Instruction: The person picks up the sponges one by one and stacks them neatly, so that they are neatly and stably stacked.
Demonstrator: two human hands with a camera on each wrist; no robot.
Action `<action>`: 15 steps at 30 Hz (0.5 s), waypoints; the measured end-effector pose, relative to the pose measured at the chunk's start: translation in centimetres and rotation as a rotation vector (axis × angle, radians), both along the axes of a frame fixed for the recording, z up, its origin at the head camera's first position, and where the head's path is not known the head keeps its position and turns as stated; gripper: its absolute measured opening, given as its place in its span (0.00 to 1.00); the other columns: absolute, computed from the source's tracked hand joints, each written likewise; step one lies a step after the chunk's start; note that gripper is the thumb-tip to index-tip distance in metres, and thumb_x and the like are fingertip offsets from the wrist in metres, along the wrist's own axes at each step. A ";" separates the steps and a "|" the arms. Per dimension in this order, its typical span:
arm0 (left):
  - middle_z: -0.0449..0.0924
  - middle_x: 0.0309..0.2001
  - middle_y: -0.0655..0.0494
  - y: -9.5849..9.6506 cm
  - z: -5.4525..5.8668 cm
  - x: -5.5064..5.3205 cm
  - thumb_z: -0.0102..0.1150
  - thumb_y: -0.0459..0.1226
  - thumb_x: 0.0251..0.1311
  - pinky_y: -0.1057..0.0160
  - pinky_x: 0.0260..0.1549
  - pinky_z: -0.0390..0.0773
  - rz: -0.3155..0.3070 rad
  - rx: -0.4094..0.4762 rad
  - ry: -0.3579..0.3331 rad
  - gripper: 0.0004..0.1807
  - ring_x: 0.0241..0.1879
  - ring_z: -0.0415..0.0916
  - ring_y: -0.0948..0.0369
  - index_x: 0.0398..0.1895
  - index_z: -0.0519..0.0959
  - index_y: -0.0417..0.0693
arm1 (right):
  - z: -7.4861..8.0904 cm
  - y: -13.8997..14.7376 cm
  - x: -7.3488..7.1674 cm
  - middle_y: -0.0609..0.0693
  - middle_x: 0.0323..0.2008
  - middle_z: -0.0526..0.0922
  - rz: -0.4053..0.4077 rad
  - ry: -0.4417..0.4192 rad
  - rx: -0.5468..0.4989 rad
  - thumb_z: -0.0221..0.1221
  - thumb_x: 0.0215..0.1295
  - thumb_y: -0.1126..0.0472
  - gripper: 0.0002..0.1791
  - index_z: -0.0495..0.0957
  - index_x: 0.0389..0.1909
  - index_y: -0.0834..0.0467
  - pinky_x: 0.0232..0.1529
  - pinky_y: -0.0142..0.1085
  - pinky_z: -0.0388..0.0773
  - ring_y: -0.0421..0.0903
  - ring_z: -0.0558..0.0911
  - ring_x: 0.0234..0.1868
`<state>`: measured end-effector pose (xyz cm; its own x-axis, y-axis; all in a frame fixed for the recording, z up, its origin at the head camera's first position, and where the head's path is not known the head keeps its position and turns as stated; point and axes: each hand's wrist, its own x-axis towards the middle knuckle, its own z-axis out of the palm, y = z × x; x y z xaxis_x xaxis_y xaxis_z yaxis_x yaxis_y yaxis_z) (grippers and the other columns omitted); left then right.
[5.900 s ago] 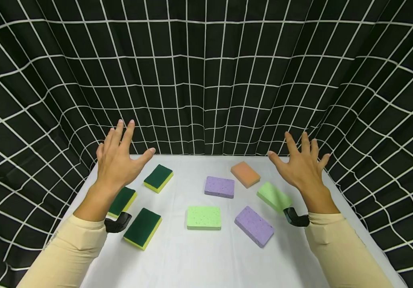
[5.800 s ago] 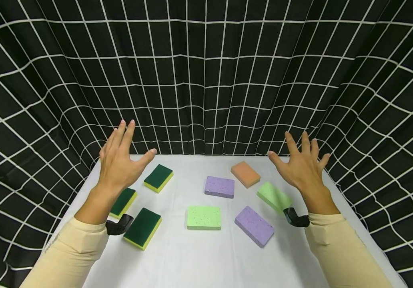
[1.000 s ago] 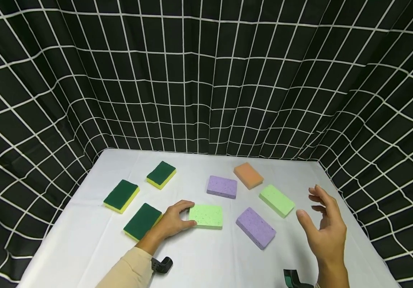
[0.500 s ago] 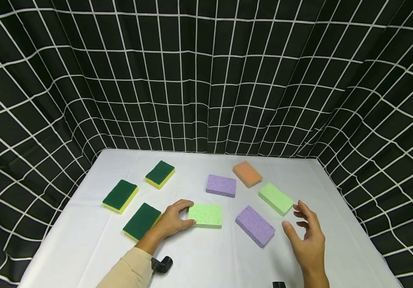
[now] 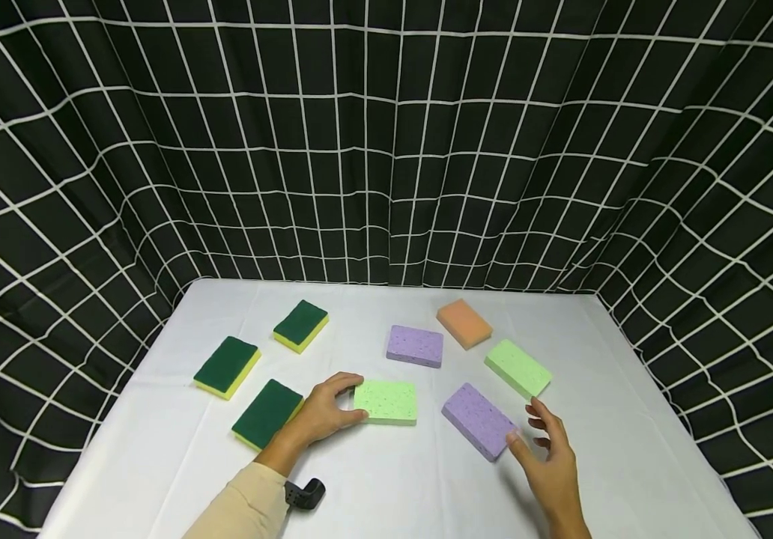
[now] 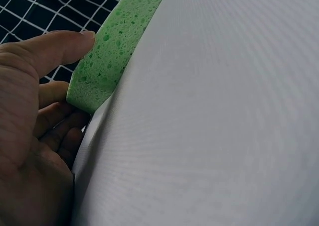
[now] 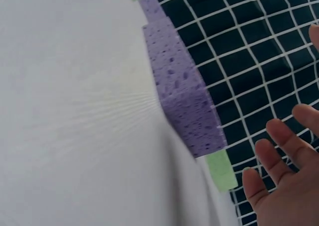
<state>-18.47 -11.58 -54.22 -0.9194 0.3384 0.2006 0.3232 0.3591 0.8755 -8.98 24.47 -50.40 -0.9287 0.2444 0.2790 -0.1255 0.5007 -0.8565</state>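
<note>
In the head view my left hand (image 5: 321, 413) holds the left end of the middle light-green sponge (image 5: 392, 400), thumb at its front edge and fingertips at the back. That sponge (image 6: 115, 49) lies on the white table in the left wrist view, the thumb against its side and other fingers curled behind its end. My right hand (image 5: 551, 471) hovers by the right end of the near purple sponge (image 5: 470, 415), thumb tip overlapping its corner. The right wrist view shows the right hand's fingers (image 7: 295, 147) spread and apart from the pitted purple sponge (image 7: 182, 79).
Several green-and-yellow scouring sponges (image 5: 267, 414) lie on the left of the white table (image 5: 373, 486). Beyond the near purple sponge are a second purple sponge (image 5: 416, 344), an orange sponge (image 5: 464, 323) and another light-green sponge (image 5: 517, 367). Black gridded cloth (image 5: 386, 150) encloses the back and sides.
Both hands began raised and spread. The left hand came down to the middle green sponge and has kept its grip there. The right hand has moved left and down to the near purple sponge.
</note>
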 end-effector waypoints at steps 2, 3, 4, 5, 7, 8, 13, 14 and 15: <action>0.74 0.57 0.50 0.0 -0.1 0.0 0.75 0.34 0.47 0.50 0.59 0.65 -0.001 -0.004 0.003 0.32 0.61 0.67 0.49 0.58 0.76 0.36 | -0.4 0.0 0.0 0.51 0.59 0.71 0.010 -0.015 0.007 0.65 0.60 0.65 0.36 0.63 0.70 0.58 0.48 0.35 0.64 0.43 0.67 0.54; 0.74 0.57 0.50 0.0 -0.1 0.0 0.75 0.34 0.47 0.50 0.59 0.65 -0.001 -0.007 0.003 0.32 0.61 0.67 0.49 0.58 0.76 0.36 | -0.5 0.0 0.0 0.52 0.59 0.71 0.016 -0.015 0.011 0.65 0.60 0.65 0.37 0.63 0.70 0.58 0.48 0.35 0.64 0.43 0.67 0.54; 0.74 0.57 0.50 0.0 -0.1 0.0 0.75 0.34 0.47 0.51 0.60 0.65 -0.002 -0.007 0.003 0.32 0.62 0.67 0.49 0.58 0.76 0.36 | -0.6 0.0 0.0 0.52 0.59 0.71 0.022 -0.015 0.015 0.65 0.60 0.65 0.37 0.63 0.70 0.58 0.48 0.36 0.64 0.43 0.67 0.54; 0.74 0.57 0.50 0.0 -0.1 0.0 0.75 0.34 0.47 0.50 0.60 0.65 -0.002 -0.007 0.005 0.32 0.62 0.67 0.49 0.58 0.75 0.36 | -0.7 0.0 0.0 0.53 0.59 0.71 0.028 -0.011 0.017 0.66 0.60 0.65 0.37 0.63 0.70 0.58 0.48 0.36 0.64 0.44 0.67 0.54; 0.74 0.57 0.50 0.0 -0.1 0.0 0.75 0.34 0.47 0.51 0.60 0.64 -0.001 -0.008 0.000 0.32 0.62 0.67 0.50 0.58 0.75 0.36 | -0.8 -0.1 0.0 0.54 0.60 0.70 0.043 -0.005 0.025 0.66 0.60 0.65 0.38 0.62 0.70 0.58 0.47 0.37 0.64 0.45 0.67 0.54; 0.74 0.57 0.50 0.0 0.0 0.0 0.75 0.34 0.47 0.51 0.60 0.64 0.000 -0.008 -0.002 0.32 0.62 0.67 0.50 0.58 0.75 0.36 | -0.9 -0.1 0.0 0.54 0.60 0.70 0.052 -0.003 0.025 0.66 0.59 0.65 0.38 0.62 0.70 0.58 0.47 0.38 0.64 0.45 0.67 0.54; 0.74 0.57 0.49 0.0 0.2 0.1 0.74 0.34 0.47 0.50 0.59 0.65 0.003 -0.001 -0.005 0.32 0.61 0.67 0.50 0.58 0.75 0.35 | -1.3 0.0 0.0 0.56 0.61 0.68 0.078 -0.043 0.047 0.67 0.59 0.63 0.39 0.62 0.70 0.60 0.48 0.39 0.63 0.48 0.65 0.56; 0.74 0.57 0.49 0.0 0.3 0.2 0.74 0.34 0.47 0.50 0.59 0.65 0.004 0.000 -0.006 0.32 0.61 0.67 0.50 0.58 0.76 0.35 | -1.4 0.1 0.0 0.56 0.62 0.68 0.082 -0.059 0.050 0.67 0.59 0.62 0.39 0.61 0.70 0.61 0.49 0.40 0.63 0.49 0.65 0.57; 0.74 0.57 0.49 0.0 0.3 0.2 0.74 0.34 0.47 0.50 0.59 0.65 0.004 -0.001 -0.006 0.32 0.61 0.67 0.49 0.58 0.76 0.35 | -1.6 0.1 -0.1 0.57 0.62 0.67 0.084 -0.077 0.059 0.68 0.58 0.61 0.40 0.61 0.70 0.61 0.50 0.42 0.63 0.50 0.65 0.57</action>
